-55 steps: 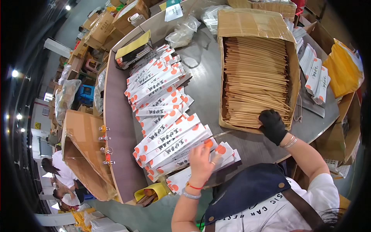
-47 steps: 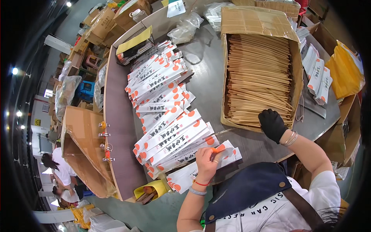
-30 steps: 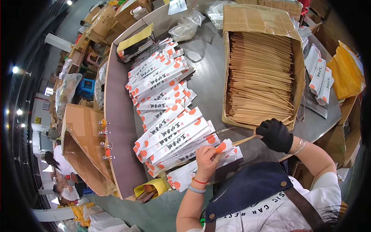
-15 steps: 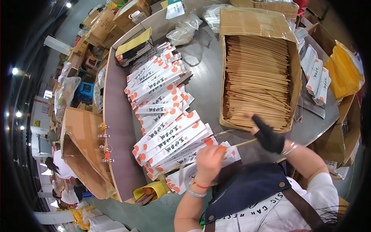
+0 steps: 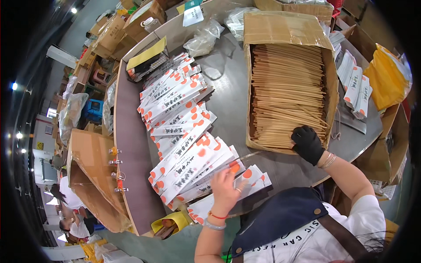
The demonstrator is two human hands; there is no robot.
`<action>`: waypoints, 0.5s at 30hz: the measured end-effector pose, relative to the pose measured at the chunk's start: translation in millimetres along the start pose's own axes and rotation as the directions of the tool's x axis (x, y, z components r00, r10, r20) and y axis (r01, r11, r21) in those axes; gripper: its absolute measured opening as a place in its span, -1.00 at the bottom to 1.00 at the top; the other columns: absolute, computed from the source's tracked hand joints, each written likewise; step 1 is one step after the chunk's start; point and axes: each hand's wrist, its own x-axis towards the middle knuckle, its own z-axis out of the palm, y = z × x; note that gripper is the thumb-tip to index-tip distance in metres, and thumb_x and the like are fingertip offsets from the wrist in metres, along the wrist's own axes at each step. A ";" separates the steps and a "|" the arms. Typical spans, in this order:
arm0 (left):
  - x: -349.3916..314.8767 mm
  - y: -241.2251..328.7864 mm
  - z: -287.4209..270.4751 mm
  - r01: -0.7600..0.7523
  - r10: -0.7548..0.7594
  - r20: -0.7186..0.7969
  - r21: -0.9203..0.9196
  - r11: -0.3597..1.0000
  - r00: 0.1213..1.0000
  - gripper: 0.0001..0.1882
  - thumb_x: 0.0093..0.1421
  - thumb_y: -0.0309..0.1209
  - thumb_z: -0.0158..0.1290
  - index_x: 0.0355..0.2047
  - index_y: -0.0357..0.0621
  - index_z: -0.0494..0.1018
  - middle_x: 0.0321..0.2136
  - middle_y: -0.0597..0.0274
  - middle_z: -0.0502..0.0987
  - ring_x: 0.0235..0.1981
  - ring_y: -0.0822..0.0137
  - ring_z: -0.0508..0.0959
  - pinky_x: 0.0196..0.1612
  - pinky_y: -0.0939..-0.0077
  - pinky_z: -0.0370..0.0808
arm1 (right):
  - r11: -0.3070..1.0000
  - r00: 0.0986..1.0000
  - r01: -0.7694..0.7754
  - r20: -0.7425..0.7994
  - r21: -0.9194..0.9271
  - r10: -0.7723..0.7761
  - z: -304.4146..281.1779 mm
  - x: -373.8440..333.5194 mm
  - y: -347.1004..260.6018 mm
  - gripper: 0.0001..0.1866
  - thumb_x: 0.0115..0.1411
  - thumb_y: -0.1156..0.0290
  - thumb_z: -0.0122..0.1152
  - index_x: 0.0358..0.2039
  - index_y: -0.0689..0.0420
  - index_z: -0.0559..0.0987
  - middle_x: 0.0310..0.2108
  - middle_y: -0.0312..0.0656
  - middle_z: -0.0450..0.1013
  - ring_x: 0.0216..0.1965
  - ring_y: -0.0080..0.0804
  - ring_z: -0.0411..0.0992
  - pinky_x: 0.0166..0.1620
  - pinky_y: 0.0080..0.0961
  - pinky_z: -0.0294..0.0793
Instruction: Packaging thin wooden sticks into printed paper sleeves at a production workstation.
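Note:
My right hand (image 5: 308, 144), in a black glove with bare fingertips, lies at the near right corner of an open cardboard box (image 5: 287, 28). Its fingers curl down onto the thin wooden chopsticks (image 5: 287, 83) packed inside; how many it pinches is hidden. My bare left hand (image 5: 225, 189) hovers over the near end of a pile of white paper sleeves (image 5: 180, 127) with orange dots and black print. The left fingers are apart, slightly blurred, with nothing plainly held. Under and beside this hand several sleeves lie fanned across the grey table (image 5: 228, 87).
A low wall (image 5: 136, 153) borders the table's left side. A wire basket (image 5: 149, 61) stands at its far end, a yellow holder (image 5: 171, 223) at its near end. Crumpled plastic bags (image 5: 204, 39) lie at the back. More sleeves (image 5: 355, 87) and a yellow bag (image 5: 386, 79) are right.
My right hand has moved from between the box and my left hand onto the chopsticks. The stick between my hands is no longer visible. My left hand has loosened its fingers and shifted slightly left.

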 end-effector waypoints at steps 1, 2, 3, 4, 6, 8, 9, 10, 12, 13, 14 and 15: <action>-8.7 2.8 5.6 0.063 -0.047 0.126 -0.128 0.990 0.991 -0.62 0.06 -0.18 0.27 -0.15 -0.09 0.58 -0.22 0.21 0.49 -0.21 0.16 0.44 -0.08 0.22 0.32 | 1.000 1.000 -0.001 0.003 -0.001 0.001 2.9 0.0 1.3 -0.65 -0.09 0.34 0.40 -0.25 0.12 0.57 -0.29 -0.11 0.45 -0.17 -0.13 0.42 -0.13 -0.28 0.46; -14.4 4.5 11.6 0.140 -0.076 0.255 -0.244 0.960 0.964 -0.61 0.07 -0.17 0.27 -0.15 -0.11 0.58 -0.21 0.21 0.49 -0.21 0.15 0.44 -0.09 0.22 0.33 | 0.999 1.000 0.027 0.008 -0.027 -0.027 4.8 0.3 2.7 -0.70 -0.08 0.36 0.36 -0.30 0.12 0.55 -0.31 -0.12 0.43 -0.20 -0.15 0.42 -0.16 -0.28 0.46; -14.5 4.1 15.9 0.152 -0.089 0.206 -0.317 0.936 0.974 -0.61 0.02 -0.24 0.31 -0.16 -0.13 0.58 -0.24 0.21 0.49 -0.24 0.14 0.44 -0.14 0.27 0.34 | 0.997 0.998 0.059 0.011 -0.052 -0.058 7.1 1.7 3.1 -0.76 -0.07 0.38 0.32 -0.35 0.13 0.54 -0.33 -0.12 0.42 -0.23 -0.17 0.42 -0.19 -0.28 0.46; -15.9 6.1 19.4 0.154 -0.091 0.207 -0.315 0.936 0.974 -0.61 0.02 -0.24 0.31 -0.16 -0.13 0.58 -0.24 0.21 0.49 -0.24 0.14 0.44 -0.14 0.27 0.34 | 0.997 0.998 0.060 0.012 -0.049 -0.060 7.4 2.0 1.3 -0.76 -0.07 0.38 0.32 -0.35 0.13 0.54 -0.33 -0.12 0.42 -0.23 -0.17 0.42 -0.19 -0.28 0.46; -16.3 9.3 23.7 0.080 -0.076 0.025 -0.313 0.946 0.997 -0.63 -0.02 -0.31 0.34 -0.19 -0.12 0.58 -0.26 0.21 0.49 -0.28 0.15 0.44 -0.18 0.32 0.35 | 0.986 0.993 0.004 0.115 -0.165 0.015 6.5 4.2 -4.0 -0.84 -0.04 0.42 0.23 -0.41 0.14 0.50 -0.39 -0.12 0.38 -0.30 -0.18 0.41 -0.26 -0.27 0.45; -26.1 -1.2 30.6 0.137 -0.119 0.071 -0.370 0.919 0.990 -0.65 -0.03 -0.31 0.35 -0.21 -0.11 0.59 -0.27 0.21 0.49 -0.29 0.16 0.44 -0.18 0.33 0.35 | 0.980 0.993 0.011 0.116 -0.198 0.012 5.3 10.7 -8.5 -0.84 -0.04 0.44 0.21 -0.40 0.14 0.49 -0.40 -0.11 0.38 -0.31 -0.17 0.41 -0.28 -0.26 0.45; -27.0 -0.9 28.7 0.197 -0.159 0.124 -0.428 0.882 0.979 -0.66 -0.03 -0.32 0.35 -0.22 -0.09 0.59 -0.28 0.21 0.48 -0.29 0.16 0.45 -0.18 0.33 0.34 | 0.972 0.992 0.015 0.122 -0.233 0.014 4.7 11.3 -10.2 -0.84 -0.04 0.45 0.19 -0.40 0.15 0.47 -0.42 -0.10 0.37 -0.33 -0.16 0.42 -0.30 -0.26 0.45; -26.9 0.3 28.3 0.202 -0.163 0.125 -0.426 0.882 0.979 -0.66 -0.03 -0.32 0.35 -0.22 -0.09 0.59 -0.28 0.21 0.48 -0.29 0.16 0.45 -0.18 0.33 0.34 | 0.973 0.992 0.018 0.125 -0.230 0.011 3.2 11.0 -10.1 -0.84 -0.04 0.45 0.19 -0.40 0.15 0.47 -0.42 -0.10 0.37 -0.33 -0.16 0.42 -0.30 -0.26 0.45; -18.8 5.6 27.0 0.191 -0.178 0.069 -0.388 0.902 0.982 -0.73 -0.02 -0.31 0.36 -0.30 -0.09 0.63 -0.39 0.26 0.47 -0.30 0.20 0.44 -0.15 0.35 0.35 | 0.973 0.981 -0.026 0.181 -0.231 0.069 0.7 9.7 -7.2 -0.83 -0.04 0.47 0.18 -0.37 0.17 0.47 -0.41 -0.07 0.37 -0.33 -0.14 0.42 -0.31 -0.25 0.44; -13.7 9.4 25.3 0.192 -0.180 0.068 -0.386 0.902 0.981 -0.73 -0.02 -0.31 0.36 -0.30 -0.09 0.63 -0.39 0.26 0.47 -0.30 0.20 0.44 -0.15 0.35 0.35 | 0.983 0.990 -0.040 0.128 -0.177 0.063 0.6 5.8 -4.2 -0.81 -0.02 0.48 0.17 -0.33 0.14 0.49 -0.39 -0.10 0.40 -0.31 -0.15 0.43 -0.29 -0.21 0.44; -8.9 13.6 24.2 0.141 -0.158 -0.016 -0.373 0.917 0.987 -0.76 -0.02 -0.32 0.36 -0.35 -0.09 0.62 -0.41 0.28 0.46 -0.32 0.21 0.43 -0.16 0.35 0.34 | 0.984 0.990 -0.038 0.128 -0.175 0.061 -1.8 3.7 -4.7 -0.81 -0.02 0.48 0.17 -0.33 0.14 0.49 -0.39 -0.10 0.40 -0.31 -0.15 0.43 -0.29 -0.21 0.44; -8.6 16.2 23.2 0.095 -0.137 -0.098 -0.352 0.931 0.986 -0.78 -0.03 -0.32 0.37 -0.40 -0.08 0.61 -0.44 0.30 0.46 -0.34 0.23 0.42 -0.17 0.35 0.32 | 0.992 0.991 -0.048 0.122 -0.113 0.062 -12.4 3.1 -8.5 -0.80 -0.01 0.48 0.17 -0.31 0.11 0.51 -0.38 -0.14 0.42 -0.30 -0.16 0.43 -0.28 -0.21 0.44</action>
